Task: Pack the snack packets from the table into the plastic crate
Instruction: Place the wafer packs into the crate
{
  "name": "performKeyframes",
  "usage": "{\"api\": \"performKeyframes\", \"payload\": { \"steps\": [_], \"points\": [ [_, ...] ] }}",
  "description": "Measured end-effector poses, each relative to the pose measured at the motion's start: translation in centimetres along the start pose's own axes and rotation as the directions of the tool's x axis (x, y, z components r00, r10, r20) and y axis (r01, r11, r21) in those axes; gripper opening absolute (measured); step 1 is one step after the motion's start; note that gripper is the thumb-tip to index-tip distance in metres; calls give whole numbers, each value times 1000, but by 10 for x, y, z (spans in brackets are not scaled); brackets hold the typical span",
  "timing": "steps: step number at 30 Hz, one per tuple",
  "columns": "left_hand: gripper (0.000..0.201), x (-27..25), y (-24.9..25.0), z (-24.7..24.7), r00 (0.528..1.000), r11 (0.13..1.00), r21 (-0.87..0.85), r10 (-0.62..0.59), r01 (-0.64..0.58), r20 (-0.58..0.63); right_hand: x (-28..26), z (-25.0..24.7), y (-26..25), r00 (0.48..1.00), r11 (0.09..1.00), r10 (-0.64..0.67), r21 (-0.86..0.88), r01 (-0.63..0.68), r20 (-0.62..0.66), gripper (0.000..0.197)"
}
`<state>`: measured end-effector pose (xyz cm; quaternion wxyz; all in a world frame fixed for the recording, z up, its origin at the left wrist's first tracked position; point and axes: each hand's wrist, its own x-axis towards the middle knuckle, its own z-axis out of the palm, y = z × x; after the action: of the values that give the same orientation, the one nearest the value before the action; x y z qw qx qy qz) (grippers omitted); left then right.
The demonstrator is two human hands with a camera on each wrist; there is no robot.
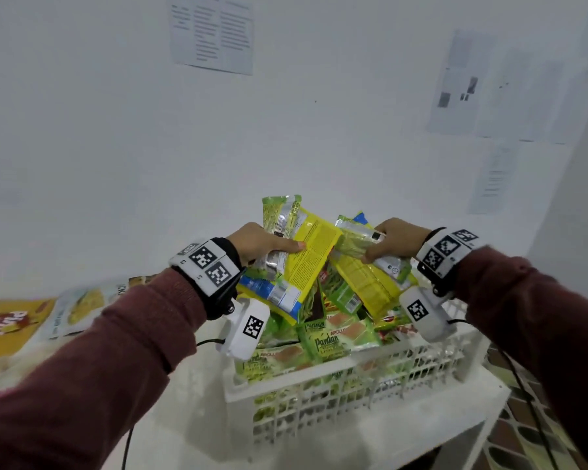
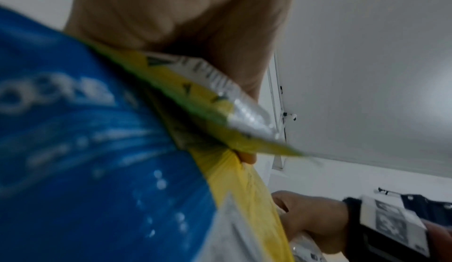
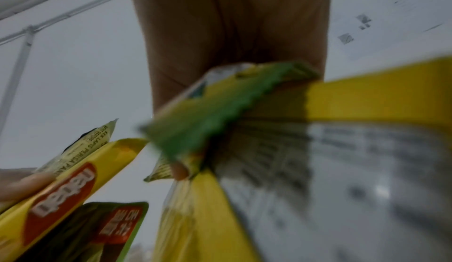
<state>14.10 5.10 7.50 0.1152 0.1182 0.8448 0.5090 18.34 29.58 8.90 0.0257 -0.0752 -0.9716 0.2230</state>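
Snack packets [image 1: 314,256], light, slick, crinkly: I clutch a bunch in my left hand [image 1: 258,242] and right hand [image 1: 399,240] above the heaped plastic crate [image 1: 323,371], best gripped mid-body.

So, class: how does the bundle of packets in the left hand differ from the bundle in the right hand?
The left hand grips a bundle topped by a yellow packet, with a blue one beneath. The right hand grips a bundle topped by a pale green packet, with yellow beneath. Both are held above the white crate.
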Motion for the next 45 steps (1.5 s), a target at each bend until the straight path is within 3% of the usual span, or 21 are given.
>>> {"api": "performKeyframes", "payload": {
  "steps": [2,4,8,11,13,14,16,19,21,23,24,26,29,31,33,36,40,45],
  "points": [
    [46,18,-4,5,999,998,48,-34,33,20,19,2,5,996,999,-14,-39,18,86,26],
    [80,26,-7,11,994,990,134,-59,47,92,35,7,9,984,997,-31,-60,42,173,23],
    [102,57,-9,17,968,964,249,-145,91,205,60,16,17,961,996,-90,11,90,260,25],
    [65,57,-4,17,966,948,276,-205,156,159,76,22,23,939,984,-157,128,122,307,23],
    [57,53,-6,21,954,934,296,-256,201,159,83,30,27,910,972,-199,190,136,365,24],
    [60,52,-11,25,939,929,299,-283,218,195,84,34,30,886,970,-206,206,130,414,34],
    [87,57,-24,32,926,925,312,-296,216,236,86,49,36,819,974,-219,170,150,530,49],
    [85,55,-31,43,897,857,481,-348,185,273,89,75,44,739,953,-170,-83,293,652,80],
    [71,51,-32,53,866,777,601,-419,187,274,91,85,48,697,925,-161,-139,353,698,67],
    [56,51,-35,64,876,693,696,-439,187,202,90,87,51,671,886,-187,-172,430,718,40],
    [59,49,-35,68,886,661,728,-431,182,170,89,86,52,656,861,-210,-180,475,725,34],
    [57,48,-35,74,890,649,738,-430,186,154,88,83,53,633,821,-248,-188,539,733,34],
    [34,47,-32,72,886,671,713,-436,204,156,87,74,55,610,823,-306,-120,555,731,34],
    [33,44,-30,69,905,697,690,-400,196,147,85,67,56,623,814,-332,-119,568,708,45],
    [55,41,-29,66,918,681,712,-374,174,133,80,64,57,618,792,-348,-131,596,705,66],
    [66,37,-28,73,893,631,763,-413,137,181,72,67,60,573,746,-328,-167,644,751,76],
    [79,37,-28,85,875,557,821,-451,123,175,64,76,68,587,660,-334,-262,704,737,84],
    [58,40,-28,85,896,538,838,-412,91,167,63,74,69,590,654,-324,-276,705,740,84]
  ]
}}
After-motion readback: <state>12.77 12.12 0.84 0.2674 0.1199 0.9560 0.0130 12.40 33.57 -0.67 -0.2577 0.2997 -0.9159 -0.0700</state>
